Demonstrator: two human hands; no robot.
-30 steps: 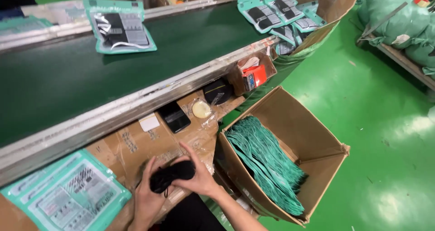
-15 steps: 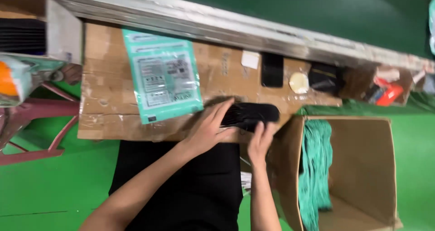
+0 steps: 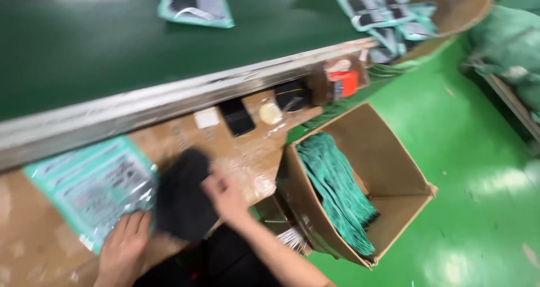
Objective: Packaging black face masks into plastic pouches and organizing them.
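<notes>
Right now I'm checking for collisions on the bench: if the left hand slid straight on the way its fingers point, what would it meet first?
The left hand points up the cardboard bench, its fingers already at the edge of the teal plastic package, so it would meet that first. The picture is blurred, so actual contact is unclear.

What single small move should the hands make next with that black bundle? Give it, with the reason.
Probably slide the black bundle into the open end of the teal packet. The right hand holds the bundle right beside the packet, and the left hand presses on the packet's near edge on the cardboard worktop. The frame is blurred, so whether the mouth is open is unclear.
</notes>
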